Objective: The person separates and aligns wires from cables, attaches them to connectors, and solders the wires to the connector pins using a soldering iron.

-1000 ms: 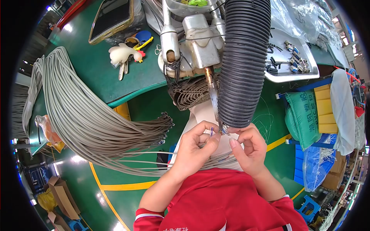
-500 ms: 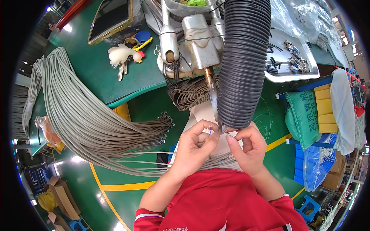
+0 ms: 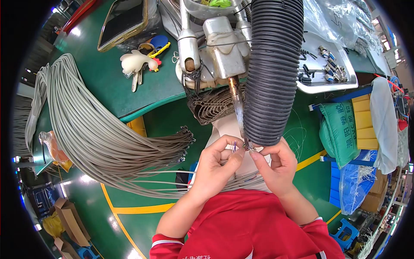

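Beneath the soldering iron (image 3: 237,101), my left hand (image 3: 219,166) pinches the end of a grey cable, whose thin coloured wires (image 3: 234,146) stick up between its fingers. My right hand (image 3: 276,166) is closed by thumb and forefinger on a small metal connector (image 3: 250,148), close against the left fingertips. The iron's tip meets the work there; the exact contact is too small to make out. A black corrugated hose (image 3: 276,69) hangs just above my right hand. Several grey cables (image 3: 159,184) run leftward below my left hand.
A large bundle of grey cables (image 3: 95,125) hangs over the left table edge. The green table (image 3: 99,73) bears a phone (image 3: 123,21) and keys with a chicken charm (image 3: 137,61). A metal tray (image 3: 334,87) with connectors is at right, above a green sack (image 3: 338,129).
My right hand has shifted slightly left, nearer my left fingertips. The small connector between the hands has turned a little and moved slightly left. My left hand has barely moved.
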`<state>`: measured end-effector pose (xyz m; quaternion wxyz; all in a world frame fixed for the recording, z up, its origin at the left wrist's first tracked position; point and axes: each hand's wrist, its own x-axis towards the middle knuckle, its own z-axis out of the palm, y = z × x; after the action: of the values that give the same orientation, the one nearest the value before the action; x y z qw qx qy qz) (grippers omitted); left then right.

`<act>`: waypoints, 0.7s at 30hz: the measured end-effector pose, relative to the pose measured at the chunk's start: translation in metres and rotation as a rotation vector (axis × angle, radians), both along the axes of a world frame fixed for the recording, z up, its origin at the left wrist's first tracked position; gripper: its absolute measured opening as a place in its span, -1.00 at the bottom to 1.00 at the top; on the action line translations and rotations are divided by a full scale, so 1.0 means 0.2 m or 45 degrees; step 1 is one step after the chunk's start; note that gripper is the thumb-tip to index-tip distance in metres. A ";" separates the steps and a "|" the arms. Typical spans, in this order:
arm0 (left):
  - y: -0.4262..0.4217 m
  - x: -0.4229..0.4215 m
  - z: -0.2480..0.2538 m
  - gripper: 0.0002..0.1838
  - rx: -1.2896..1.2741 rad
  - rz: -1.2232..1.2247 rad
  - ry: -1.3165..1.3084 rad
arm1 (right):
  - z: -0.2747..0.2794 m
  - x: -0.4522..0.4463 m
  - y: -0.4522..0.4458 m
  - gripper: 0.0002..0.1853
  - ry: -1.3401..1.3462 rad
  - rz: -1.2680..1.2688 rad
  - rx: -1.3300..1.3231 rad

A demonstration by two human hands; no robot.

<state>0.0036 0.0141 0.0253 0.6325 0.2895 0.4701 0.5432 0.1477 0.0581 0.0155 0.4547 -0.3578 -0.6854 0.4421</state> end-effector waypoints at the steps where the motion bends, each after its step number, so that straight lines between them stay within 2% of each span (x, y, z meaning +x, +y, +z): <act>1: 0.00 0.00 0.00 -0.93 -0.006 -0.004 0.002 | 0.00 0.00 0.00 -0.84 0.010 0.004 0.010; 15: 0.01 -0.01 -0.01 -0.95 -0.014 0.028 0.003 | -0.01 -0.02 0.01 -0.84 0.004 -0.030 -0.004; 18: -0.01 0.00 -0.04 -0.94 -0.037 0.005 -0.001 | -0.02 0.00 0.00 -0.83 -0.075 0.011 0.192; 21: -0.04 0.02 -0.07 -0.93 -0.013 0.000 0.056 | -0.05 0.04 -0.03 -0.83 -0.130 0.088 0.236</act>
<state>0.0080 0.0062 0.0116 0.6234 0.2982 0.4867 0.5344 0.1565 0.0527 0.0065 0.4348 -0.3125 -0.7576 0.3734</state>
